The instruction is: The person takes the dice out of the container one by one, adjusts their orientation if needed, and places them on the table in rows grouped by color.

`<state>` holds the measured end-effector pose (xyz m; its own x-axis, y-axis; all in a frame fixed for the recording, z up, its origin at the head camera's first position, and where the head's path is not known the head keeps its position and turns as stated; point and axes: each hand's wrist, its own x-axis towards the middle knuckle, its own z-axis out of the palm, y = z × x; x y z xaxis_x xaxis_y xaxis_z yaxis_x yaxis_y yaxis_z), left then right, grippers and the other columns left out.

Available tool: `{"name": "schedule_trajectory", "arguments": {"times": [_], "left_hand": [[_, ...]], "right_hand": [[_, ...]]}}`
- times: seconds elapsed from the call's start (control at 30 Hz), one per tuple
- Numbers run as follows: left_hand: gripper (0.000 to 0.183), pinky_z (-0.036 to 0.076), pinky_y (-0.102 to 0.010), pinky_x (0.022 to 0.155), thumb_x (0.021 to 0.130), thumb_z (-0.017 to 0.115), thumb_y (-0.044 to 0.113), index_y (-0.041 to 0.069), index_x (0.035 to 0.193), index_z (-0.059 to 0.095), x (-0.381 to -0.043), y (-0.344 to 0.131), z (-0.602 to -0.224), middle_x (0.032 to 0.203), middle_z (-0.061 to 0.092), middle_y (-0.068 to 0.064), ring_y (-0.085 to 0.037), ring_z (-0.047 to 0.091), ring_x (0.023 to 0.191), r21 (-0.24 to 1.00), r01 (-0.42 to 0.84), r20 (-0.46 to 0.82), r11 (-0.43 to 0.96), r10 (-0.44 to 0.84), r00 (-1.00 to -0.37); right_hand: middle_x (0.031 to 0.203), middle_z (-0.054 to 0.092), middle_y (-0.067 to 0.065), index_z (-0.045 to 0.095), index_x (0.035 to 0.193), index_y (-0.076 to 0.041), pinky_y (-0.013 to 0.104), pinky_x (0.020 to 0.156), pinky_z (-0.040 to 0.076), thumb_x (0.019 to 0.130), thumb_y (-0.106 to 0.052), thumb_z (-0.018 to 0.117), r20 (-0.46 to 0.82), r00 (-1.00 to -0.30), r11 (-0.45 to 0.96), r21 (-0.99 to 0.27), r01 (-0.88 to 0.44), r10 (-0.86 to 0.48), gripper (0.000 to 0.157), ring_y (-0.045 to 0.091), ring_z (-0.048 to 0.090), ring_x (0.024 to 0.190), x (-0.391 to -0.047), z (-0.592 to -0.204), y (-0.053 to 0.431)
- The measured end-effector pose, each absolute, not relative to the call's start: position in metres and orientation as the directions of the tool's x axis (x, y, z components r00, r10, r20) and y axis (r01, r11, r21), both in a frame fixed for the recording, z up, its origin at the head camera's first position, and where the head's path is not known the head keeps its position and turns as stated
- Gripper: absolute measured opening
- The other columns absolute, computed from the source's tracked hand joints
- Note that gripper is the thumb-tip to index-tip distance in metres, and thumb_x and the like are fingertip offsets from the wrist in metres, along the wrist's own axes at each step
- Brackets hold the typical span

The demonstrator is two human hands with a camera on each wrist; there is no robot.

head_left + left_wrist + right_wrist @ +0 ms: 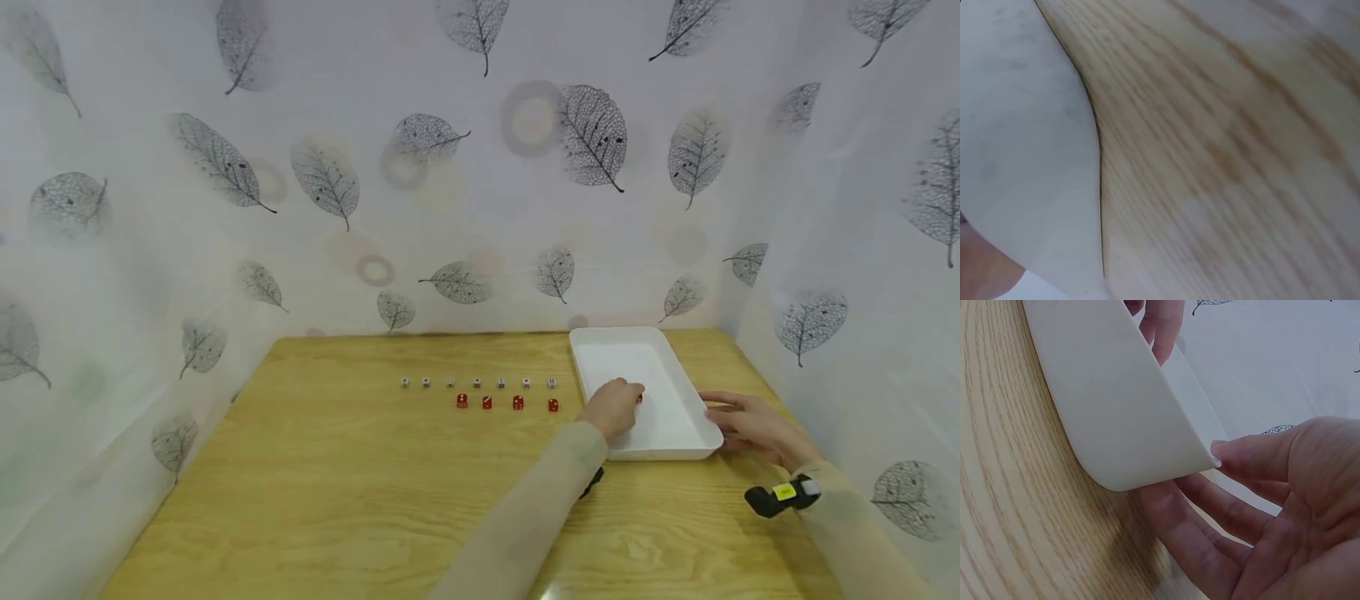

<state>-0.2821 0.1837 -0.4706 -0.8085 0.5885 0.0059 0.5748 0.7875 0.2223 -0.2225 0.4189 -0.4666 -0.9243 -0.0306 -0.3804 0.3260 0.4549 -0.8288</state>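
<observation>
A white tray [672, 421] sits at the right of the wooden table. My left hand [613, 408] reaches over the tray's left side with fingers curled, pinching a red die [640, 398] that is mostly hidden by the fingertips. In the left wrist view the tray's outer wall [1029, 137] covers most of that hand [988, 265]. My right hand [757, 429] grips the tray's right edge near the front corner. The right wrist view shows its thumb on the rim and fingers [1191, 531] under the wall.
Left of the tray, several small white dice [476, 383] stand in a row. Nearer to me runs a row of several larger red dice [487, 402]. A leaf-patterned curtain [465, 192] encloses the table [337, 475] at the back and sides.
</observation>
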Motion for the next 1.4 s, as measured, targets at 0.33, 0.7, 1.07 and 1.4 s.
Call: {"name": "schedule_trajectory", "arguments": {"times": [0.33,0.7,1.07,1.4], "left_hand": [[0.017,0.038,-0.016,0.065,0.094,0.062,0.007,0.019,0.084,0.070,-0.283,0.179,-0.470,0.081,0.061,0.008,-0.005,0.049,0.076,0.255,0.615,0.044,0.747,0.626,-0.779],[0.021,0.045,-0.011,0.089,0.095,0.063,0.015,0.024,0.110,0.074,-0.287,0.175,-0.470,0.112,0.069,0.013,0.001,0.059,0.103,0.218,0.697,0.011,0.683,0.713,-0.701],[0.020,0.044,-0.010,0.079,0.094,0.065,0.023,0.021,0.113,0.072,-0.295,0.158,-0.457,0.106,0.070,0.013,0.002,0.059,0.093,0.298,0.740,0.059,0.603,0.762,-0.645],[0.028,0.045,-0.011,0.073,0.089,0.069,0.019,0.013,0.116,0.071,-0.307,0.120,-0.438,0.105,0.070,0.005,-0.002,0.057,0.087,0.426,0.671,0.104,0.607,0.704,-0.703]], "right_hand": [[0.147,0.034,0.036,0.018,0.153,0.004,0.038,0.084,0.058,0.102,-0.028,0.052,-0.386,-0.922,0.453,-0.826,0.335,-0.023,0.070,0.013,0.064,0.100,-0.220,-0.462,0.416],[0.144,0.038,0.036,0.018,0.153,0.005,0.038,0.083,0.058,0.102,-0.026,0.051,-0.378,-0.925,0.458,-0.828,0.323,-0.031,0.068,0.014,0.064,0.100,-0.223,-0.464,0.415],[0.140,0.044,0.032,0.018,0.153,0.006,0.036,0.082,0.058,0.102,-0.029,0.052,-0.366,-0.930,0.469,-0.828,0.307,-0.037,0.070,0.011,0.064,0.098,-0.220,-0.464,0.417],[0.142,0.039,0.035,0.017,0.152,0.006,0.037,0.082,0.058,0.102,-0.029,0.052,-0.379,-0.925,0.473,-0.821,0.319,-0.034,0.071,0.013,0.064,0.097,-0.223,-0.465,0.418]]}}
